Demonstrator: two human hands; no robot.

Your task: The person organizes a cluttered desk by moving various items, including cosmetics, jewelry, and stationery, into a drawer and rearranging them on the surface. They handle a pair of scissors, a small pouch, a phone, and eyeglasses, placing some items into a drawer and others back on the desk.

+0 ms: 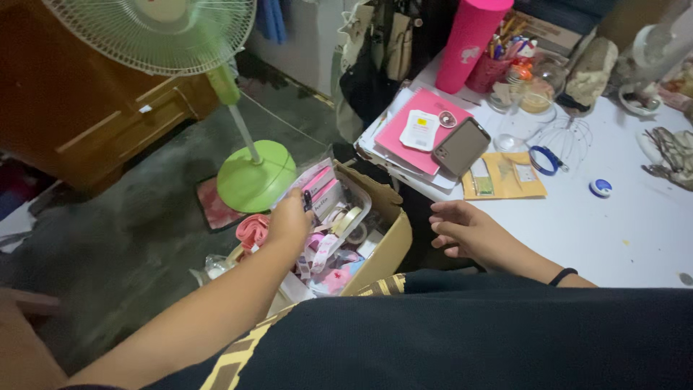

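My left hand (289,222) reaches down into a cardboard box (390,249) on the floor beside the table. Its fingers pinch a small dark thin object (307,200) above a clear plastic tray (355,193) of pink packets. The box holds ribbon rolls, tape and pink scraps (328,253). My right hand (465,227) rests at the white table's (621,231) front edge, fingers loosely curled, holding nothing. A black band is on that wrist.
On the table lie a phone (460,146) on a pink folder (411,141), a yellow envelope (505,177), a wire head massager (563,141), a pink tumbler (465,43) and a small blue-white tin (600,188). A green standing fan (253,173) stands on the floor at the left by wooden furniture.
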